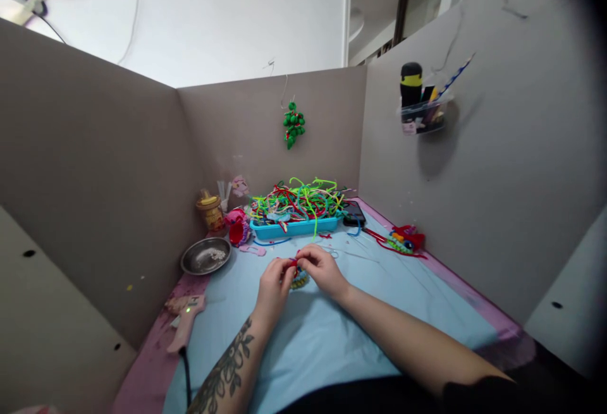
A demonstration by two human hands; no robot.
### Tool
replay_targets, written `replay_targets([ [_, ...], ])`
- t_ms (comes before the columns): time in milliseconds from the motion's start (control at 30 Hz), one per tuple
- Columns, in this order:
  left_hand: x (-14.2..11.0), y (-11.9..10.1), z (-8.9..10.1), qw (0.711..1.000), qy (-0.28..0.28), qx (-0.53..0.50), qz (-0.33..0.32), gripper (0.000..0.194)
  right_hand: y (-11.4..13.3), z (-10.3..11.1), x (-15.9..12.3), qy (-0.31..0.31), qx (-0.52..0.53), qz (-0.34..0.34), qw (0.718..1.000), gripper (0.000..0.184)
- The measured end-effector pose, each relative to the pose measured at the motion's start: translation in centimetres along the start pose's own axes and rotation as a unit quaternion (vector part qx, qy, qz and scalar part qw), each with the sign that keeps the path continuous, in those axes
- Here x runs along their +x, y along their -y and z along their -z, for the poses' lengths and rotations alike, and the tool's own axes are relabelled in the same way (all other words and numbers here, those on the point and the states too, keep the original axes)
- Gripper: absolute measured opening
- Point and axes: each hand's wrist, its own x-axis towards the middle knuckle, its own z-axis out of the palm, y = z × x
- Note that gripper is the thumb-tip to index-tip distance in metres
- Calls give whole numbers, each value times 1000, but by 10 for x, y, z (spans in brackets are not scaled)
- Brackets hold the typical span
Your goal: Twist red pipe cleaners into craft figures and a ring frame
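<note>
My left hand [274, 282] and my right hand [323, 270] meet above the middle of the blue-covered table. Both have their fingertips pinched together on a small red fuzzy piece [293, 263], which looks like shaped pipe cleaner. Just below it, partly hidden by my fingers, shows a yellow-green ribbed piece [300, 280]; I cannot tell whether it is joined to the red one. Beyond my hands, a light blue tray [296, 229] is heaped with tangled pipe cleaners [303, 202] in green, red, pink and other colours.
At left lie a pink glue gun [186, 320] with a lit green light and a metal bowl [195, 265] of small white bits. A yellow-lidded jar [211, 213] stands behind. Red and green fuzzy pieces [406, 239] lie right. Grey panels enclose the table; a tool holder [423, 117] hangs right.
</note>
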Motion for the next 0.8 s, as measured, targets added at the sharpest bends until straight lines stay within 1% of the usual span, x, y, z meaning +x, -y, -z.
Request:
replay_targets([
  [367,-3,2,-3,1000,28,-2,-2,15,-2,-1,0,26,-36,-39,998,11],
  [533,-4,4,-4,999,39,13,-9,16,-1,-1,-1,34,-42,-26,998,12],
  [800,-2,5,-3,999,53,-1,-3,18,-4,0,-1,47,-46,3,998,13],
])
